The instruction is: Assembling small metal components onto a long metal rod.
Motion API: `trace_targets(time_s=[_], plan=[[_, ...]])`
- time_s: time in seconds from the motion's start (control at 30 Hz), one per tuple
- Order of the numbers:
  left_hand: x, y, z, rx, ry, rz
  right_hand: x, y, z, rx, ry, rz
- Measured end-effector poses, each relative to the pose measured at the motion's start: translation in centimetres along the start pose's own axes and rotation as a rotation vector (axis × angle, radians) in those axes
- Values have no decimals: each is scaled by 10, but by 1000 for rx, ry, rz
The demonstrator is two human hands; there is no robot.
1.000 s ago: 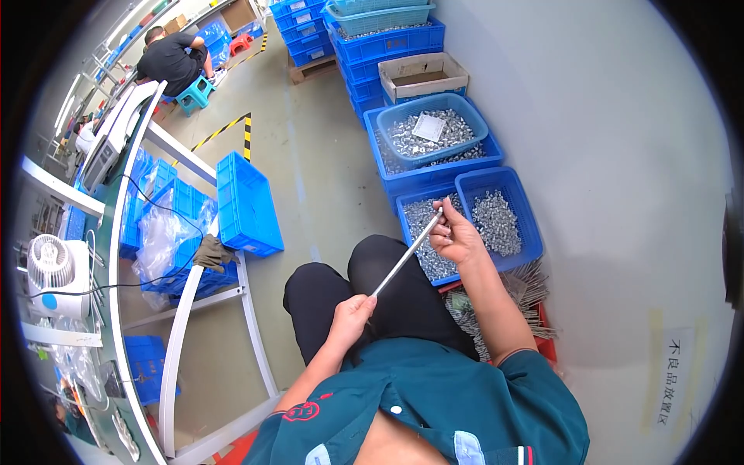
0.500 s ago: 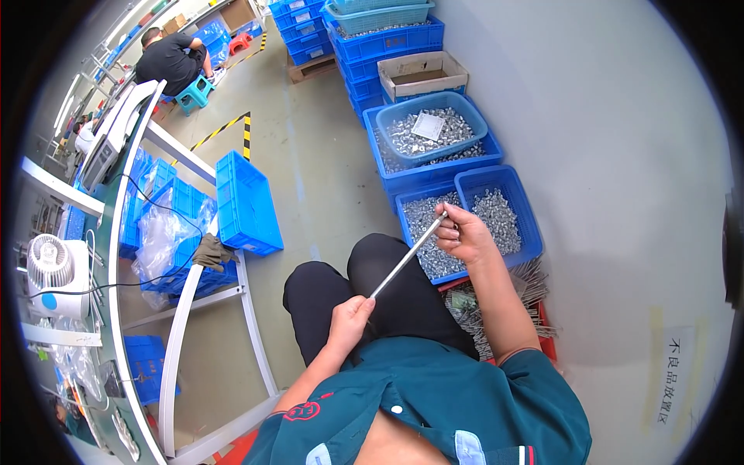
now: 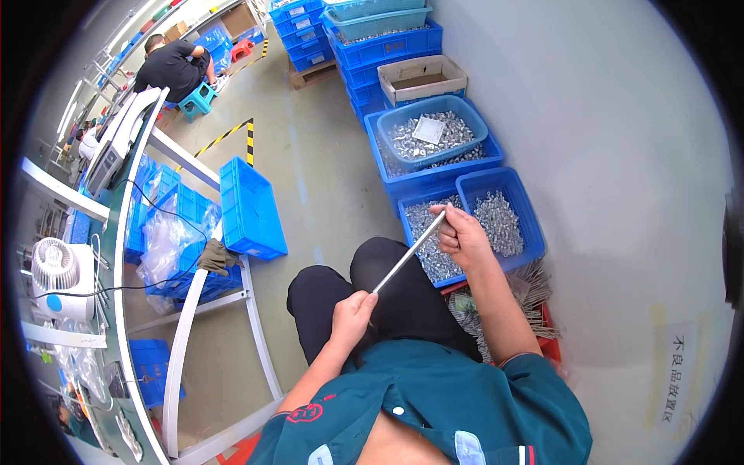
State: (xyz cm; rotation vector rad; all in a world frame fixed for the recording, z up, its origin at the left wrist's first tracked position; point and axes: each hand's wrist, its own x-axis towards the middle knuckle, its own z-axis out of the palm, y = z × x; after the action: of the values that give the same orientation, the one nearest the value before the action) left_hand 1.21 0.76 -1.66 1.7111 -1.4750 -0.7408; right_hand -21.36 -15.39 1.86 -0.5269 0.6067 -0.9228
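A thin, straight metal rod (image 3: 409, 254) slants up to the right above my lap, held between both hands. My left hand (image 3: 353, 318) is closed round its lower end, over my thighs. At the upper end, my right hand (image 3: 463, 236) pinches the tip between thumb and fingers; whether a small part sits on that tip, I cannot tell. Beneath and beside the right hand stands a blue bin with two compartments (image 3: 540, 246), both holding many small shiny metal fittings (image 3: 498, 223). Under my right forearm lie many thin metal rods (image 3: 535, 288) in a red tray (image 3: 549, 349).
Farther off, a light-blue basket of metal parts (image 3: 395, 124) sits in a larger blue bin, with stacked blue crates (image 3: 395, 48) behind. At left are a workbench frame (image 3: 180, 349), an upright blue crate (image 3: 252, 209) and a fan (image 3: 62, 267). A person (image 3: 174, 70) sits far left.
Both hands keep their hold on the rod. My right fingers have shifted slightly at its upper tip. The whole view has moved a little.
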Motion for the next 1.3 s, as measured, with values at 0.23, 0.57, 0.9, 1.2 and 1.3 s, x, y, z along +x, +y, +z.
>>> trace_targets(time_s=[0.23, 0.57, 0.9, 1.2, 1.3], plan=[[25, 26, 16, -457, -389, -376, -14, 9, -26, -176, 169, -16], [81, 74, 100, -663, -725, -763, -44, 68, -44, -158, 366, 197], [95, 59, 176, -666, -636, -965, -24, 73, -82, -33, 633, 81], [105, 37, 198, -800, -647, -1129, -4, 83, -97, -53, 721, 59], [96, 44, 205, -729, -730, -1132, 15, 93, -140, -188, 855, -44]])
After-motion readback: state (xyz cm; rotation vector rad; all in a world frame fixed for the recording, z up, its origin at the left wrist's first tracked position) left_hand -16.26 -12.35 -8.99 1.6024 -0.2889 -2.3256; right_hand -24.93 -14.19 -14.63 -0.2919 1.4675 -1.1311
